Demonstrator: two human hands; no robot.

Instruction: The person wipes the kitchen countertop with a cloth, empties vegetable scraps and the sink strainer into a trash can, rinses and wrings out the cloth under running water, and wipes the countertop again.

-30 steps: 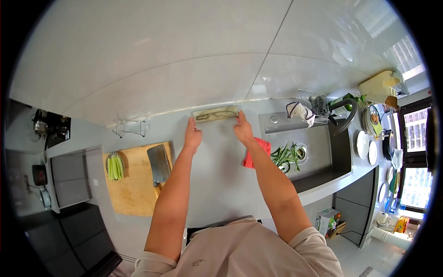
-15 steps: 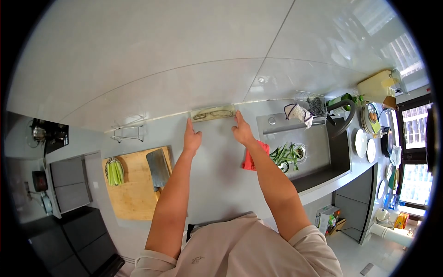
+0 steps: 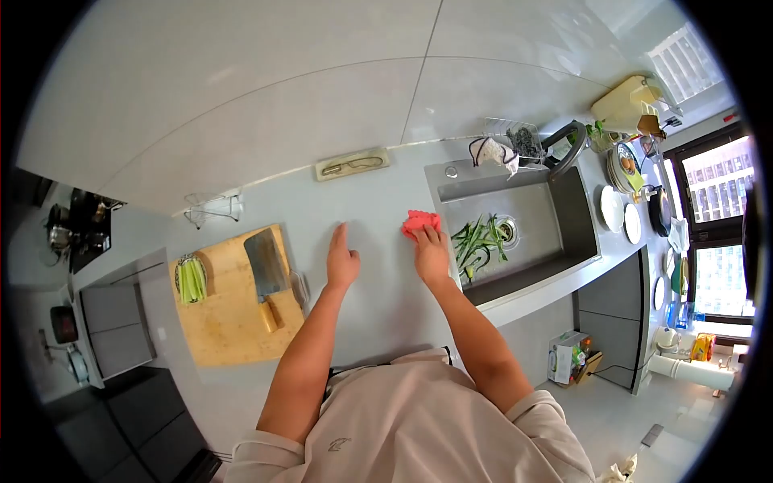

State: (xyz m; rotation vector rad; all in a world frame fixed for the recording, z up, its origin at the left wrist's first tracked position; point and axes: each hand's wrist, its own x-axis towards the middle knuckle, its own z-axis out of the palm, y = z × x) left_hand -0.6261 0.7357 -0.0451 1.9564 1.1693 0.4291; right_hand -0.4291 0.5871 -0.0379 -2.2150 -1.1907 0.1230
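Observation:
My right hand (image 3: 431,256) has its fingers on a crumpled red cloth (image 3: 420,221) at the left edge of the sink. The fingers are bent onto the cloth's lower edge. Over the bare counter to the left, my left hand (image 3: 344,262) points forward with its fingers stretched out, holding nothing. A long, shallow, pale box (image 3: 352,165) with a dark looped outline on it lies against the wall, beyond both hands.
A cleaver (image 3: 266,262) and a bowl of cut green stalks (image 3: 192,279) sit on a wooden cutting board (image 3: 225,342) at left. Green leafy stalks (image 3: 481,243) lie in the sink (image 3: 535,211). Plates (image 3: 612,209) line the right counter. A wire stand (image 3: 212,209) stands by the wall.
Both hands have left the pale box and drawn back toward me. My right hand has taken hold of the red cloth by the sink. The camera view has shifted.

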